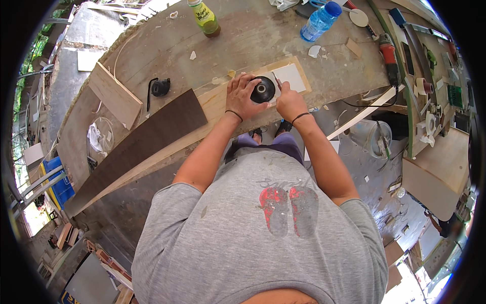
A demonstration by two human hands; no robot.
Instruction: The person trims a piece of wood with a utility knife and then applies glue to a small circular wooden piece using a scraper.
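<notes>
My left hand (243, 96) has its fingers and thumb spread around the edge of a black round disc (256, 93) with a pale ring at its centre, pressing it onto the work piece. The disc lies at the left end of a white rectangular sheet (294, 77), on a light wooden board (301, 63). Just right of the disc, my right hand (291, 103) is closed on a slim pencil-like tool (276, 79). Its tip points away from me, over the white sheet; its exact kind is too small to tell.
A long dark brown board (152, 131) lies to the left, near a black tape measure (160, 87) and a plywood piece (115, 95). Farther back stand a green-labelled bottle (205, 20) and a blue-capped bottle (320, 23). A red-and-black power tool (389, 58) lies at right.
</notes>
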